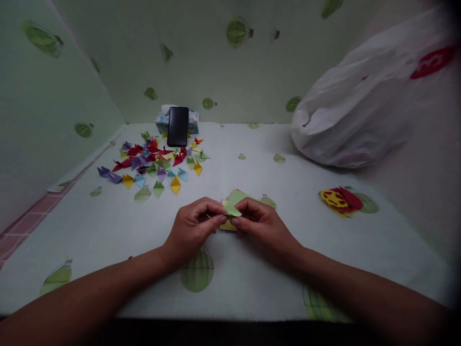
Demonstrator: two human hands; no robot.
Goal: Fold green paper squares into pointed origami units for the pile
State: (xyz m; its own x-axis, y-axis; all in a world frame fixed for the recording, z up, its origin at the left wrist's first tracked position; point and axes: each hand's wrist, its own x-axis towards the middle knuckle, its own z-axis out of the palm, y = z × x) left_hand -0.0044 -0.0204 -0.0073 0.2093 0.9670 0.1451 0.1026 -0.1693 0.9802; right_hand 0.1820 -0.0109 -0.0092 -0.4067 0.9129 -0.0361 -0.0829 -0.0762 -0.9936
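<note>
Between my two hands is a light green sheet of origami paper (234, 202), partly folded. My left hand (197, 223) pinches its left side between thumb and forefinger. On the other side, my right hand (260, 223) pinches the paper near its lower right edge. Beneath it lies some yellow paper (228, 226) on the table, mostly covered by the hands and the green sheet. Past my left hand, a pile of small folded paper pieces (154, 158) in red, purple, green, yellow and blue is spread out.
A black phone (178, 126) leans against a tissue box (193, 122) at the back. To the right stands a large white plastic bag (353, 105). Red and yellow paper cut-outs (340, 201) lie in front of it. A balloon-patterned cover lines the table (281, 293) and walls.
</note>
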